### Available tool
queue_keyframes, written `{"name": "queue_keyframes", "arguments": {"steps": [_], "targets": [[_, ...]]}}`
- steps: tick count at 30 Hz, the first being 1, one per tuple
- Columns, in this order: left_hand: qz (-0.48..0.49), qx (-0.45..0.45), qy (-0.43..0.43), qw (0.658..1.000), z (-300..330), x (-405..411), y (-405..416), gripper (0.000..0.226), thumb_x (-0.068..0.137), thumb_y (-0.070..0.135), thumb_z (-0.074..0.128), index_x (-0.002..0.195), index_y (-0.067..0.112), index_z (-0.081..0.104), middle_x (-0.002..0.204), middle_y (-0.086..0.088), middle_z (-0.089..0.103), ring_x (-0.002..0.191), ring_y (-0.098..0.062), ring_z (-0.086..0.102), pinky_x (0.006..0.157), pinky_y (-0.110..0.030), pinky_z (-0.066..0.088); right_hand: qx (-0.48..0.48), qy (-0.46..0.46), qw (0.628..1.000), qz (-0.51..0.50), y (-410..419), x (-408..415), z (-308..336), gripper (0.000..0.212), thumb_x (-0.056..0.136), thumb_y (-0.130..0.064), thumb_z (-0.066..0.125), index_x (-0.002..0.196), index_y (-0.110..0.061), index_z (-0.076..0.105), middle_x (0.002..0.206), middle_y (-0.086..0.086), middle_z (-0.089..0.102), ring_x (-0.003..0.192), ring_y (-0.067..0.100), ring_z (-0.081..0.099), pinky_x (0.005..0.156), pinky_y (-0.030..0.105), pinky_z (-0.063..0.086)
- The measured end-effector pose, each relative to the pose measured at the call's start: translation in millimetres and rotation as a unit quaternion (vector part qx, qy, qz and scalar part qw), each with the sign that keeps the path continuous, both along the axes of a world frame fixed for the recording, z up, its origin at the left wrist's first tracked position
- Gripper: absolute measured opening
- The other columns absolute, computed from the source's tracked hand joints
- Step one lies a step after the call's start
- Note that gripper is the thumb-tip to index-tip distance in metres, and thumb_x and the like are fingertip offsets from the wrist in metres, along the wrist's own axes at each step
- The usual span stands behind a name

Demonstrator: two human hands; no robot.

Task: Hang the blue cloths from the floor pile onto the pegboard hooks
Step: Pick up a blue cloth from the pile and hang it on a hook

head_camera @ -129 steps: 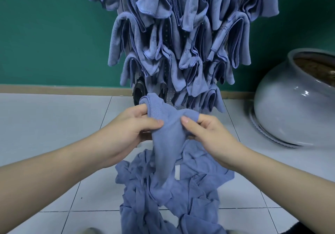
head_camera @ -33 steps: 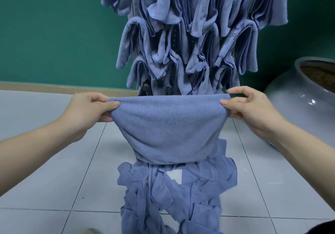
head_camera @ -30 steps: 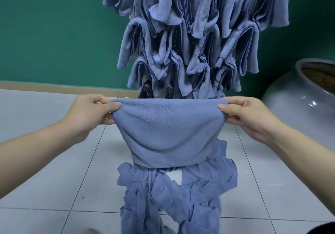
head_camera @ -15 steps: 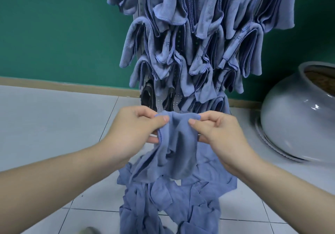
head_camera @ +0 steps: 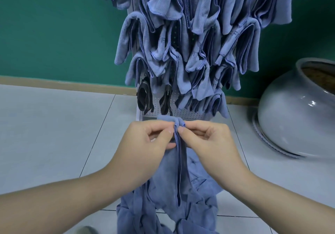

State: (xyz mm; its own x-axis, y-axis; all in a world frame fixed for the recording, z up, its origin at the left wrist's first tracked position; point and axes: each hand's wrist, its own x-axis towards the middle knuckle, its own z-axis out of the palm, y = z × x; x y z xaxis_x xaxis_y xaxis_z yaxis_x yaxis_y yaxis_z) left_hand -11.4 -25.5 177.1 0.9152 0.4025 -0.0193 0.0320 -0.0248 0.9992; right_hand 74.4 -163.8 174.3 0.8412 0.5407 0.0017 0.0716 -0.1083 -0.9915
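Left hand + right hand both pinch top edge of one folded blue cloth, near, centre. Pegboard far side approx. full of hung cloths; floor pile remains underneath. Task well along, not done.

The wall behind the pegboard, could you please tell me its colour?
Dark green, seen in the head view: wall, pegboard.

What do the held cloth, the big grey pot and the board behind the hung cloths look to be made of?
Held cloth: soft napped fabric, likely microfibre; limp folds, stitched edge. Pot: probably glazed ceramic; glossy highlights. Pegboard: perforated sheet, possibly painted metal; rows of small holes.
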Motion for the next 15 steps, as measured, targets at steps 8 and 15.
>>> {"name": "queue_keyframes", "arguments": {"steps": [8,15], "targets": [[-0.091,0.249,-0.035,0.963,-3,3,15,0.048,0.102,-0.003,0.049,0.121,0.036,0.07,0.11,0.012,0.063,0.103,-0.015,0.058,0.086,-0.026,0.048,0.028,0.041,0.998,-0.035,-2,6,1,0.016,0.094,-0.014,0.071,0.107,-0.007,0.079,0.099,0.005,0.081,0.1,0.02,0.077,0.099,0.046,0.058],[-0.085,0.345,-0.061,0.933,1,11,36,0.022,0.097,0.023,0.065,0.114,0.036,0.068,0.109,0.015,0.059,0.11,-0.007,0.055,0.09,-0.008,0.037,0.013,0.013,0.999,-0.046,-1,10,4,0.02,0.099,-0.004,0.062,0.086,-0.009,0.077,0.08,0.014,0.073,0.08,0.027,0.065,0.093,0.061,0.055]]}}
